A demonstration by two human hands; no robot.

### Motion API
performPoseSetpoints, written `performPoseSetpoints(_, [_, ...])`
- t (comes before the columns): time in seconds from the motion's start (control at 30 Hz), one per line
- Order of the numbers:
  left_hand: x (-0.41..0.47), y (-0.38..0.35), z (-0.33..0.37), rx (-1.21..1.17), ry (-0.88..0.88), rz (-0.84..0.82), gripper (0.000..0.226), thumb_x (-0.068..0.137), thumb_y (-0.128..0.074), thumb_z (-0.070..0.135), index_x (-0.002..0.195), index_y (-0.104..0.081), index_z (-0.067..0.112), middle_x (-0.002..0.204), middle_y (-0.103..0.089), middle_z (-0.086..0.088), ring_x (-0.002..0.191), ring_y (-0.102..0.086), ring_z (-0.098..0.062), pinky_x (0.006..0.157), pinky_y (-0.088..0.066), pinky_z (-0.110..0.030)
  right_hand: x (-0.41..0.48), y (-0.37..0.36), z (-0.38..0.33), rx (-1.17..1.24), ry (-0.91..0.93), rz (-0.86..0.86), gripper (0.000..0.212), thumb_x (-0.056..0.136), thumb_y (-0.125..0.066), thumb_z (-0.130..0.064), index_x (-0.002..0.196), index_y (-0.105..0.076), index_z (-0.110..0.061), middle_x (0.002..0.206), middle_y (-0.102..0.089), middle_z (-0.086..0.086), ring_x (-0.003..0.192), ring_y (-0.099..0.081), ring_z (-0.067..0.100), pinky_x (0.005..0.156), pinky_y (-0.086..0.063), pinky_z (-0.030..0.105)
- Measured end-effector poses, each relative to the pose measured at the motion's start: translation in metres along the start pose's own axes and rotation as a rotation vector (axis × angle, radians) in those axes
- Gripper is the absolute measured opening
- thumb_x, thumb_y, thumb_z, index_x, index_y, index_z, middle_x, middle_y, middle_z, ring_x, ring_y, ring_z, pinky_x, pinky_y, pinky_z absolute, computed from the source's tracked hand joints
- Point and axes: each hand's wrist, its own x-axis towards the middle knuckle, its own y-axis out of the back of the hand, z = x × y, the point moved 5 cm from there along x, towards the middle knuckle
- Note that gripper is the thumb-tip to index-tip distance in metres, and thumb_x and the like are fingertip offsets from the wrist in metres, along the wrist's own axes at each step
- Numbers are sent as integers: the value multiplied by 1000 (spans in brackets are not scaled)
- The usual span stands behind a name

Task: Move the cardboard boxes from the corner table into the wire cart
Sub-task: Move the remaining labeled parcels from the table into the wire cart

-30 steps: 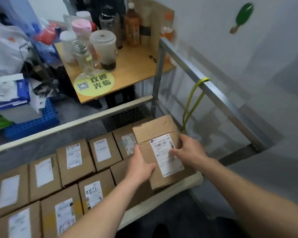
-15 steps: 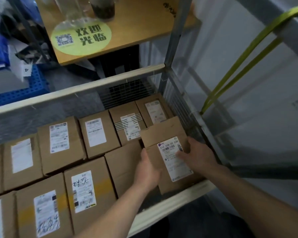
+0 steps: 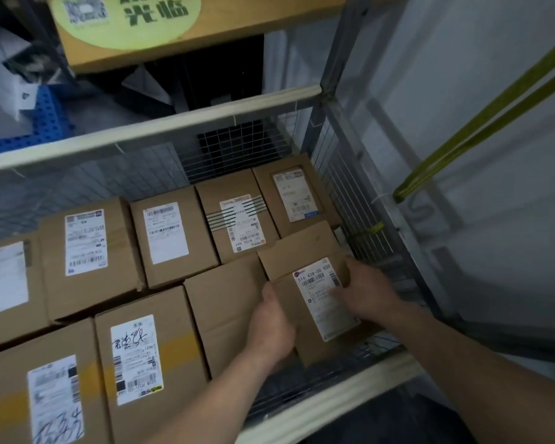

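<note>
Head view: your box (image 3: 297, 261) has dropped lower into the wire cart (image 3: 180, 121), near its right mesh wall (image 3: 346, 200) | your left hand (image 3: 271, 328) grips its left edge, your right hand (image 3: 366, 291) holds its right side | flat brown boxes (image 3: 202, 241) packed tight beside it | smooth wooden table (image 3: 237, 27) behind.

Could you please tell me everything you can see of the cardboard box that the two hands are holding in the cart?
The cardboard box is plain brown with a crease across its top. Its white shipping label shows barcodes and the number 516 438-00 030. It lies askew in the near right corner of the wire cart, against an unlabelled box. The left hand grips its left edge and the right hand holds its right edge, partly covering the label.
</note>
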Motion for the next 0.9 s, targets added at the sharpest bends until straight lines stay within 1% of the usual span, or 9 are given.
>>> performPoseSetpoints(0.13, [17, -6, -4, 89, -10, -45, 63, 92, -64, 5, 147, -35, 11, 128, -63, -7, 115, -60, -21, 84, -47, -24, 22, -14, 9, 1, -11, -23, 38, 92, -70, -25, 123, -51, -20, 122, -64, 3, 110, -63, 26, 93, -55, 42])
performPoseSetpoints(0.23, [29, -12, -7, 134, 16, -113, 59, 94, -57, 4, 149, -37, 10, 128, -62, -6, 115, -60, -20, 90, -50, -26, 34, -24, 14, 0, -17, -34, 44, 93, -69, -23, 131, -49, -14, 126, -63, 7, 113, -62, 29, 93, -54, 39])
performPoseSetpoints(0.37, [36, -19, -7, 142, 12, -153, 63, 96, -57, 3, 153, -31, 11, 131, -61, -7, 118, -59, -21, 98, -50, -30, 44, -30, 20, -7, -30, -13, 49, 96, -64, -19, 140, -43, -12, 129, -62, 12, 118, -61, 32, 97, -52, 41])
performPoseSetpoints(0.43, [35, -21, -6, 178, -1, -184, 52, 96, -57, 3, 146, -41, 10, 130, -62, -8, 117, -60, -21, 99, -51, -34, 46, -31, 18, -31, -14, -21, 59, 97, -62, -16, 149, -34, -14, 130, -61, 12, 117, -61, 32, 95, -52, 39])
performPoseSetpoints(0.5, [34, -21, -6, 221, -11, -198, 34, 96, -57, 2, 130, -56, 9, 123, -64, -9, 111, -61, -21, 96, -53, -34, 44, -33, 14, -54, 12, -43, 64, 97, -58, -11, 154, -28, -15, 130, -61, 12, 115, -62, 30, 95, -53, 39])
performPoseSetpoints(0.57, [34, -16, -4, 250, -22, -184, 29, 96, -58, 1, 124, -61, 9, 121, -63, -8, 110, -61, -21, 95, -53, -34, 40, -32, 10, -60, 26, -56, 60, 96, -56, -7, 151, -34, -15, 131, -61, 11, 115, -61, 29, 97, -53, 42])
performPoseSetpoints(0.67, [27, -4, 4, 272, -68, -154, 33, 95, -61, 6, 127, -59, 14, 122, -59, -7, 109, -60, -22, 96, -54, -36, 30, -27, 4, -37, 41, -52, 48, 94, -60, -8, 140, -47, -12, 128, -62, 10, 114, -61, 26, 96, -53, 39])
performPoseSetpoints(0.8, [6, 20, 24, 332, -166, -98, 43, 95, -65, 29, 135, -54, 18, 126, -54, -5, 110, -58, -22, 93, -55, -40, 4, -10, -15, 26, 69, 5, 35, 95, -66, -23, 126, -58, -10, 124, -63, 8, 108, -63, 22, 90, -55, 37])
performPoseSetpoints(0.9, [-17, 47, 43, 452, -212, -49, 53, 96, -61, 41, 142, -47, 18, 134, -49, -5, 114, -55, -22, 94, -54, -41, -28, 15, -38, 41, 122, 73, 36, 98, -61, -33, 128, -58, -13, 123, -61, 6, 106, -62, 21, 87, -54, 36])
